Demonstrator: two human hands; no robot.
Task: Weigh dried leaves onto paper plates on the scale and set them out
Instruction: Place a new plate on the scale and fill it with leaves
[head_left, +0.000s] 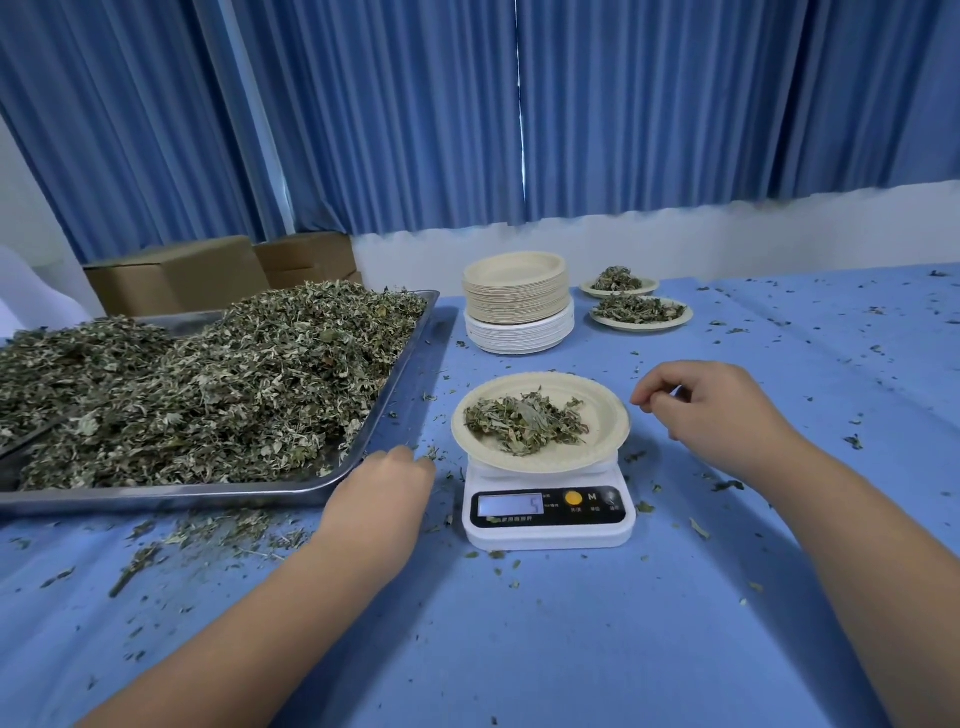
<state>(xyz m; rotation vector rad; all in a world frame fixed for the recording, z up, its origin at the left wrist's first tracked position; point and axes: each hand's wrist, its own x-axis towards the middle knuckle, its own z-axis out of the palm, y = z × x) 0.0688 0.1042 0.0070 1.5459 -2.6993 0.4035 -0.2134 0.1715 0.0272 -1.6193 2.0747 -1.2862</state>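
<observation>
A white digital scale (548, 514) stands mid-table with a beige paper plate (602, 415) on its pan, and a small heap of dried leaves (524, 423) lies in the plate. Its display reads 5. My left hand (382, 493) rests on the cloth left of the scale, by the corner of the metal tray (208, 496); its fingers curl down among loose scraps and I cannot see anything held. My right hand (711, 410) hovers just right of the plate with fingers loosely curled, holding nothing.
The tray holds a big pile of dried leaves (208, 384). A stack of empty plates (517, 301) stands behind the scale. Two filled plates (641, 312) sit at the back right. Leaf scraps litter the blue cloth (571, 649). Cardboard boxes (176, 273) stand behind the tray.
</observation>
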